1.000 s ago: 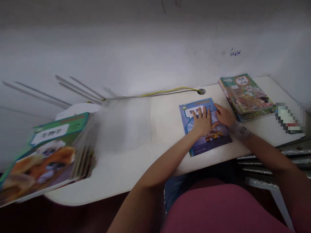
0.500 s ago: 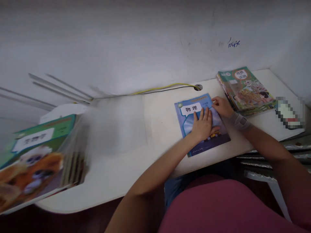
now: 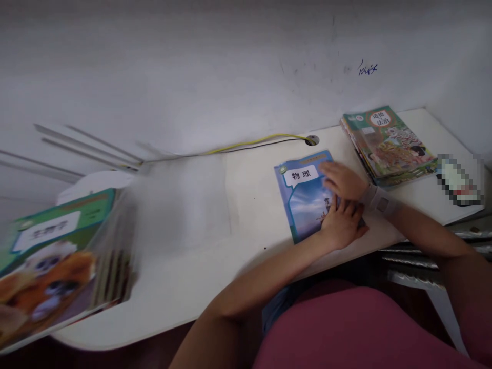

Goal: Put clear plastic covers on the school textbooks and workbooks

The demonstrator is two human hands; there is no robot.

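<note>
A blue physics textbook (image 3: pixel 303 200) lies flat on the white desk in front of me, its cover facing up. Over its lower right part rests my left hand (image 3: pixel 342 223), fingers stretched out and holding nothing. My right hand (image 3: pixel 344 180), with a band at the wrist, is just above it at the book's upper right edge. Its fingers are extended, slightly blurred, and nothing shows in them. The two hands overlap closely in view and hide the book's right side.
At the right stands a stack of textbooks (image 3: pixel 392 141) beside a pixelated object (image 3: pixel 459 179). A blurred stack topped by a green biology textbook (image 3: pixel 49 256) is at left. A clear plastic sheet (image 3: pixel 184 205) lies mid-desk. Yellow and black cables (image 3: pixel 261 139) run to a desk hole (image 3: pixel 312 140).
My left hand has slid down and right from the middle of the cover to its lower right. My right hand has moved slightly inward over the book, its fingers now straighter.
</note>
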